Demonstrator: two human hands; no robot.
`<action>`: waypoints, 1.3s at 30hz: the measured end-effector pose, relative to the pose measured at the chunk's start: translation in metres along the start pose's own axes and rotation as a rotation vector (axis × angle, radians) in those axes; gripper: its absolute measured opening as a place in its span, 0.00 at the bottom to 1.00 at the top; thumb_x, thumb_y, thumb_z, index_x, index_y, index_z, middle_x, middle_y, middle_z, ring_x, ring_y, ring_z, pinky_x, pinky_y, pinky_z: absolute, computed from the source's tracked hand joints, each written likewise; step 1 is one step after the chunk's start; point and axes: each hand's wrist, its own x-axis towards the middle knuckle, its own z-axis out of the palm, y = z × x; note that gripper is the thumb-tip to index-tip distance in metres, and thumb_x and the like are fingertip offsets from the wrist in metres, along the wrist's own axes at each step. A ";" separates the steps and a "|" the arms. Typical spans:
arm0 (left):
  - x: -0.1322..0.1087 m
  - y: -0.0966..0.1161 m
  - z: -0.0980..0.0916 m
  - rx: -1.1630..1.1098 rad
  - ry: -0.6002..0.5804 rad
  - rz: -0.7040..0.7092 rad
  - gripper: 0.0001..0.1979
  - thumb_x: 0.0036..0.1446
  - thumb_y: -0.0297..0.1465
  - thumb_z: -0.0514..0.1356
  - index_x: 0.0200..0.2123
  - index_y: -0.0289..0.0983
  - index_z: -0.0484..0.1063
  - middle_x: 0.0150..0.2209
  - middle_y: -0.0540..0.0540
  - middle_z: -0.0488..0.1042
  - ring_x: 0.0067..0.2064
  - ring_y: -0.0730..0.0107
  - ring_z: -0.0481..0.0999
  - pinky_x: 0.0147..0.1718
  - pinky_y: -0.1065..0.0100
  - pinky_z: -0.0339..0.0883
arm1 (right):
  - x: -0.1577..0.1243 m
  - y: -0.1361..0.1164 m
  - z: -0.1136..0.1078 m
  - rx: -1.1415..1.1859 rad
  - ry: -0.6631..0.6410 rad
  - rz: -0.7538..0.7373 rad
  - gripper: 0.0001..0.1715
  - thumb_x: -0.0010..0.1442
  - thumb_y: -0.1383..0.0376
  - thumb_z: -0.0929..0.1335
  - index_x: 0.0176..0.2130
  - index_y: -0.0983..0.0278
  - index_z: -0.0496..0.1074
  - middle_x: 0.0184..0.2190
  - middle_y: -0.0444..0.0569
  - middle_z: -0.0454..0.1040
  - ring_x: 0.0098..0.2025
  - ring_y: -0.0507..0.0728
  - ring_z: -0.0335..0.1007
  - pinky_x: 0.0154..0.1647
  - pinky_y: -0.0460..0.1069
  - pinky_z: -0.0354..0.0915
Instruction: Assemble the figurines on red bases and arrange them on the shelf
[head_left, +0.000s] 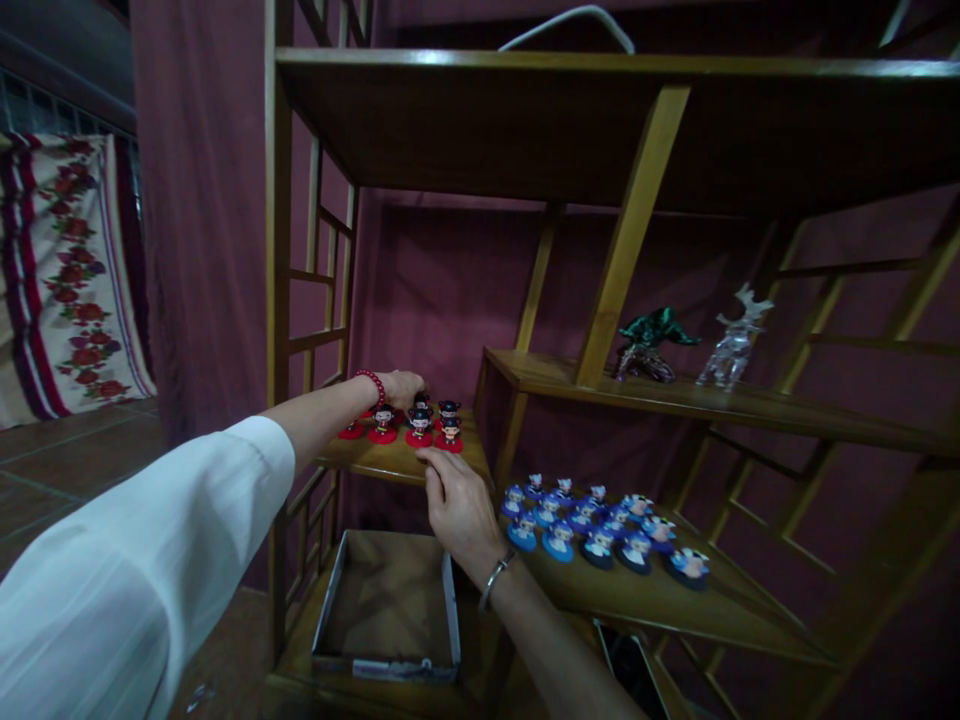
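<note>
My left hand (pixel 405 388), with a red bead bracelet on its wrist, reaches over the small shelf on the left. Its fingers close on the dark top of a back-row figurine (pixel 421 402); the fingertips are partly hidden. Around it stand several small black-haired figurines (pixel 382 422) on round red bases. My right hand (pixel 461 505), wearing a silver bangle, is at that shelf's front edge just below the figurine at the right end (pixel 450 433). Its index finger and thumb are apart, and I see nothing held in it.
Below is a shallow open cardboard box (pixel 385 665). Several blue and white figurines (pixel 559 538) stand in rows on the lower right shelf (pixel 720 625). A green ornament (pixel 651 340) and a clear deer-like ornament (pixel 735 340) occupy the shelf above. Wooden posts (pixel 630 240) divide the rack.
</note>
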 end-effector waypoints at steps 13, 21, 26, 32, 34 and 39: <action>0.007 -0.003 0.004 -0.065 -0.035 0.043 0.24 0.40 0.20 0.56 0.45 0.32 0.69 0.36 0.45 0.76 0.31 0.73 0.71 0.25 0.77 0.60 | 0.000 0.001 0.001 -0.006 0.012 -0.012 0.16 0.55 0.74 0.58 0.40 0.66 0.69 0.37 0.51 0.74 0.40 0.55 0.68 0.44 0.50 0.64; 0.012 -0.009 0.011 -0.130 0.000 0.056 0.23 0.39 0.18 0.53 0.43 0.35 0.69 0.36 0.47 0.76 0.32 0.73 0.71 0.28 0.78 0.61 | 0.000 0.000 0.001 -0.014 0.023 -0.021 0.16 0.55 0.75 0.58 0.40 0.67 0.69 0.37 0.52 0.74 0.40 0.55 0.68 0.43 0.50 0.64; 0.014 -0.009 0.012 -0.128 0.013 0.064 0.24 0.39 0.18 0.53 0.44 0.35 0.69 0.37 0.46 0.76 0.34 0.73 0.71 0.30 0.78 0.62 | 0.000 -0.001 0.001 -0.016 0.024 -0.015 0.16 0.54 0.75 0.58 0.40 0.67 0.69 0.37 0.52 0.74 0.40 0.55 0.68 0.43 0.50 0.64; 0.013 -0.009 0.011 -0.129 0.013 0.065 0.25 0.39 0.18 0.53 0.45 0.34 0.68 0.40 0.45 0.75 0.37 0.71 0.72 0.33 0.78 0.62 | 0.000 0.000 0.003 -0.002 0.030 -0.015 0.18 0.54 0.75 0.57 0.40 0.66 0.69 0.37 0.51 0.74 0.41 0.55 0.68 0.44 0.51 0.64; 0.013 -0.008 0.011 -0.122 0.006 0.054 0.26 0.39 0.19 0.54 0.46 0.35 0.68 0.40 0.46 0.75 0.37 0.71 0.72 0.33 0.77 0.62 | 0.000 0.000 0.003 -0.004 0.024 -0.012 0.17 0.54 0.74 0.58 0.40 0.66 0.69 0.37 0.51 0.74 0.41 0.55 0.68 0.44 0.51 0.64; 0.008 -0.008 0.008 -0.147 -0.014 0.077 0.26 0.40 0.22 0.56 0.48 0.35 0.66 0.41 0.47 0.75 0.38 0.71 0.72 0.35 0.78 0.63 | 0.001 -0.001 0.001 -0.016 0.008 -0.001 0.16 0.55 0.74 0.57 0.40 0.67 0.69 0.37 0.52 0.74 0.40 0.56 0.68 0.44 0.51 0.64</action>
